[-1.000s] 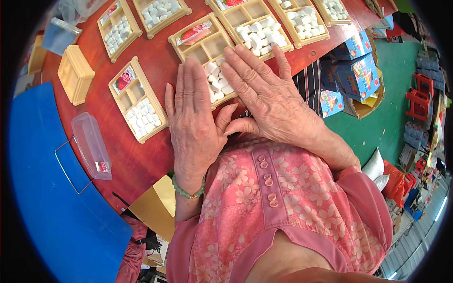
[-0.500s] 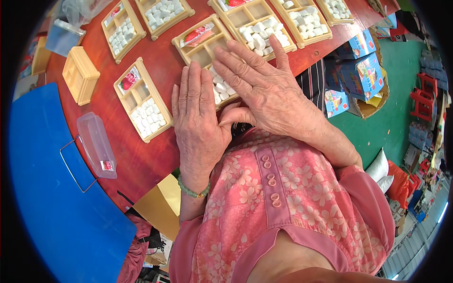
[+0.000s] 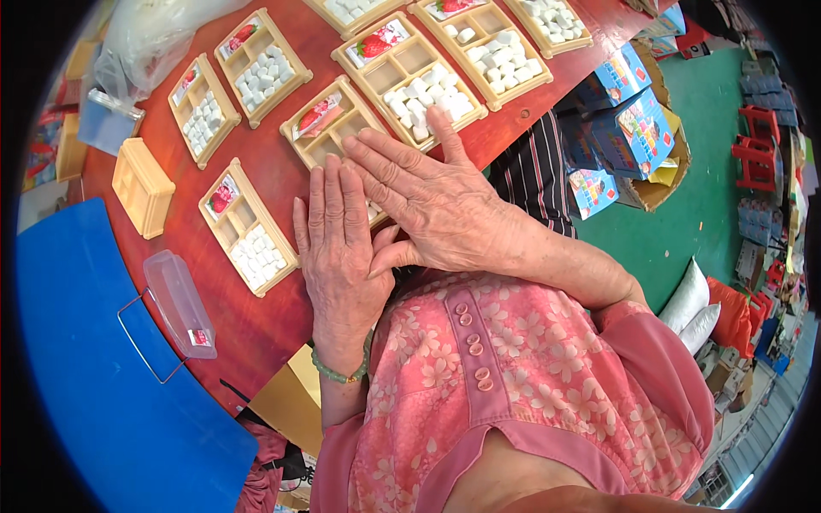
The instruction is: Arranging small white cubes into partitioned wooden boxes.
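Observation:
My left hand (image 3: 344,269) lies flat with its fingers straight, a green bead bracelet on the wrist. My right hand (image 3: 445,203) is stretched out beside it, fingers extended and overlapping toward the left fingertips. Neither hand grips anything. Both are over the near part of a cream compartment tray (image 3: 349,122), hiding most of its large section. A strawberry-printed packet (image 3: 317,115) sits in its far left compartment. Left of my hands, another tray (image 3: 247,199) holds a strawberry packet and small white blocks (image 3: 258,256). A larger similar tray (image 3: 399,68) is beyond my right hand.
More filled trays (image 3: 262,64) cover the far side of the red table (image 3: 256,329). Stacked cream trays (image 3: 144,188) and a clear plastic box (image 3: 178,299) stand left, beside a blue surface (image 3: 94,342). Blue printed boxes (image 3: 633,132) are at right.
The view has shifted, so the trays and table sit lower and further left in the picture. Both hands keep nearly the same flat pose over the same tray.

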The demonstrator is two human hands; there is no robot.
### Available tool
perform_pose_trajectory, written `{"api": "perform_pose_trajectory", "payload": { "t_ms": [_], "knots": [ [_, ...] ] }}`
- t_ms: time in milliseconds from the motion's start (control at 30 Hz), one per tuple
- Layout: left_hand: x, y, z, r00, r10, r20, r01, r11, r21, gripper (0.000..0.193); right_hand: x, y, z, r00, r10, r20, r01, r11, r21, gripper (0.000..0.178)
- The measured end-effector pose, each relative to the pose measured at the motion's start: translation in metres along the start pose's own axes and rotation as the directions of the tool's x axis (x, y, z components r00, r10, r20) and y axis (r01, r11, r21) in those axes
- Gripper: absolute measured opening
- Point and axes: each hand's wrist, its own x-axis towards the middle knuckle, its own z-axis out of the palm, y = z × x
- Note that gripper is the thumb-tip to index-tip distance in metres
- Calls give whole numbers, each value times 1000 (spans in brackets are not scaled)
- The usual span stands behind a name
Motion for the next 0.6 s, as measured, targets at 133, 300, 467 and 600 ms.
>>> {"api": "perform_pose_trajectory", "payload": {
  "t_ms": [133,300,467,600],
  "knots": [
    [-2,-1,0,1000,-9,-4,9,1000,-15,76,-1,0,-3,1000,-11,12,11,1000,15,100],
    [-2,4,-9,995,-70,75,66,996,56,77,-12,7,-26,1000,-8,14,8,1000,-9,102],
    [-3,0,-13,993,-103,61,98,992,81,79,-29,38,-44,981,180,-67,-189,968,-163,102],
    [5,6,-21,995,-96,34,95,994,45,77,-32,47,-43,980,184,-74,-195,963,-188,97]
  ]
}}
